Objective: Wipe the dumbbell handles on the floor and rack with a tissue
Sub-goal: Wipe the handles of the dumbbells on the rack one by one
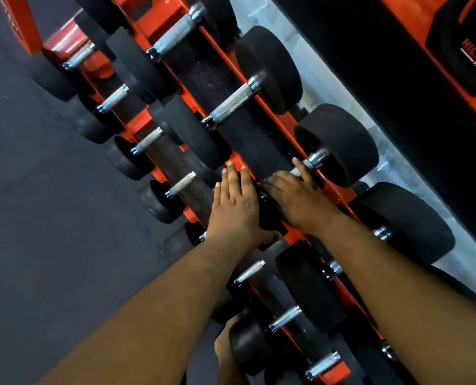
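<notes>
An orange rack (271, 115) holds several black dumbbells with knurled steel handles on two tiers. My right hand (295, 198) lies over the handle (313, 162) of one upper-tier dumbbell, fingers curled round it and thumb stretched along the steel toward the far head (339, 143). My left hand (235, 207) rests flat, fingers straight, on that dumbbell's near head (268, 218), which is mostly hidden beneath it. No tissue shows; anything under the right palm is hidden.
Neighbouring upper-tier dumbbells (234, 104) sit close on either side. Smaller dumbbells (181, 184) fill the lower tier. Dark rubber floor (50, 190) spreads to the left. A bare foot (225, 348) stands by the rack's base. A black and orange wall panel (425, 93) runs behind.
</notes>
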A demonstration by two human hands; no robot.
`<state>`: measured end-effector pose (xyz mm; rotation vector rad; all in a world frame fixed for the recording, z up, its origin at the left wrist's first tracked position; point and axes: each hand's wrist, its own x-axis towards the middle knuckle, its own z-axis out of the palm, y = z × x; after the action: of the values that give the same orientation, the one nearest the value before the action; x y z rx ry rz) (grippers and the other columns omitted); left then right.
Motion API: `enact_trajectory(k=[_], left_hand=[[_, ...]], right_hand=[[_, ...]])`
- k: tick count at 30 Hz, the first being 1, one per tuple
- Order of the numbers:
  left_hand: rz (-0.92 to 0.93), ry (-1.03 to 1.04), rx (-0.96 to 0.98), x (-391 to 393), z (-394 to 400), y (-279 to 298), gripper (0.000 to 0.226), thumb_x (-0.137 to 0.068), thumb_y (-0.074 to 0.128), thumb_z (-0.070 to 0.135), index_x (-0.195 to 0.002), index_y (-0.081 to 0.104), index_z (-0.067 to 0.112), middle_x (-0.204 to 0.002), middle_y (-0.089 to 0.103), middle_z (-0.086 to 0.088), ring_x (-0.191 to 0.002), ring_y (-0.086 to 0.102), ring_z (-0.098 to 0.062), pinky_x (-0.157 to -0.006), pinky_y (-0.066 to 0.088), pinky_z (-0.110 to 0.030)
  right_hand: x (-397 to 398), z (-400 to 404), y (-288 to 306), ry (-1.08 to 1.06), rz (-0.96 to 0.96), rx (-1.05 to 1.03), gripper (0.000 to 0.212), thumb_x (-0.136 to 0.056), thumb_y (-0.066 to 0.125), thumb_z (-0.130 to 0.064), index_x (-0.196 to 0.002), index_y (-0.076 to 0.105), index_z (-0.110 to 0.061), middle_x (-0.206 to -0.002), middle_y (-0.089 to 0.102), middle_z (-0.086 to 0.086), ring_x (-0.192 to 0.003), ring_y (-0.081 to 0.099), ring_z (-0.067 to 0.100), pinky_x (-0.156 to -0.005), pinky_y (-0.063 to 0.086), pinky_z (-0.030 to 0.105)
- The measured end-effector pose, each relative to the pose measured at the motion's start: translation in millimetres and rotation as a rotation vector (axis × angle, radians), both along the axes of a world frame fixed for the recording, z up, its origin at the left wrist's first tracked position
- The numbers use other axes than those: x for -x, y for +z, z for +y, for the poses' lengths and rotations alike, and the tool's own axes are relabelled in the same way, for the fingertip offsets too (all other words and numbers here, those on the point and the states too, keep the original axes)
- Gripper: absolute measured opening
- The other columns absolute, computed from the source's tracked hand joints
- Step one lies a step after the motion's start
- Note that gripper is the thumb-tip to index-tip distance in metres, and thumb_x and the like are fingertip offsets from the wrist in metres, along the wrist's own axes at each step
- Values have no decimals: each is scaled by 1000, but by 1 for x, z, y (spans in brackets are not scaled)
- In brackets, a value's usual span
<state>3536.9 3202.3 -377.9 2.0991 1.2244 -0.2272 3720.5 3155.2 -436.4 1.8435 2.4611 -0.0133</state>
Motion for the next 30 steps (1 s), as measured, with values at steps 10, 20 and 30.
enact_trajectory(k=[10, 20, 30], left_hand=[[37, -11, 80, -1, 8, 6, 146, -64, 85, 63, -159, -14, 12, -167, -19, -13, -154, -17, -27, -126, -5, -44], [15, 7, 18, 1, 4, 1, 143, -60, 86, 64, -160, -2, 13, -169, -8, -11, -156, -9, -27, -127, 1, -45], [14, -10, 21, 2, 5, 2, 143, -62, 85, 65, -160, -5, 13, -169, -10, -11, -156, -10, -26, -127, -3, -42]], right_hand=[[-3, 5, 2, 10, -27, 30, 44, -96, 39, -37, -127, 62, -16, -113, 63, 6, -114, 57, 29, -117, 15, 56], [-7, 6, 6, -34, -78, 19, 43, -99, 35, -42, -120, 63, -15, -112, 62, 7, -114, 57, 29, -117, 25, 57], [-34, 1, 6, 14, -147, -46, 60, -98, 38, -57, -129, 61, -12, -125, 61, 13, -122, 56, 33, -117, 29, 50]])
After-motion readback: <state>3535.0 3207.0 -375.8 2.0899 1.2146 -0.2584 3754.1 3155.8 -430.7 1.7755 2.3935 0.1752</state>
